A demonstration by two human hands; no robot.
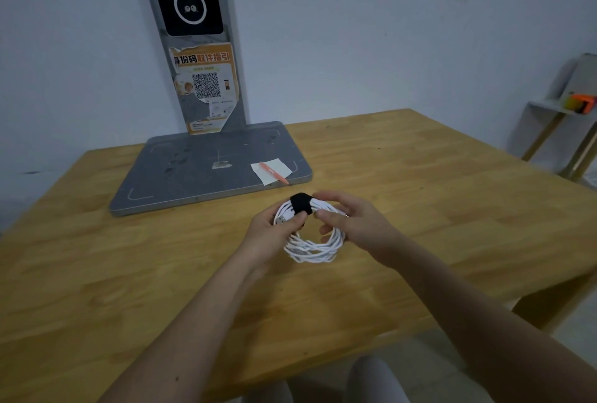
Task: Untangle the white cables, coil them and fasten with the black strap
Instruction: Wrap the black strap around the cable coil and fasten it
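I hold the coiled white cables (pixel 310 241) above the middle of the wooden tabletop (pixel 420 208), nearer its front edge. The black fabric strap (pixel 300 203) wraps the coil's far side. My left hand (pixel 271 234) pinches cables and strap, thumb on the strap. My right hand (pixel 352 221) grips the coil's right side, fingers curled through it. Beyond, toward the back edge: a grey flat metal stand base (pixel 193 173) with a white paper slip (pixel 271 169) and an orange pen (pixel 274 173) on its near right corner. Nothing lies between.
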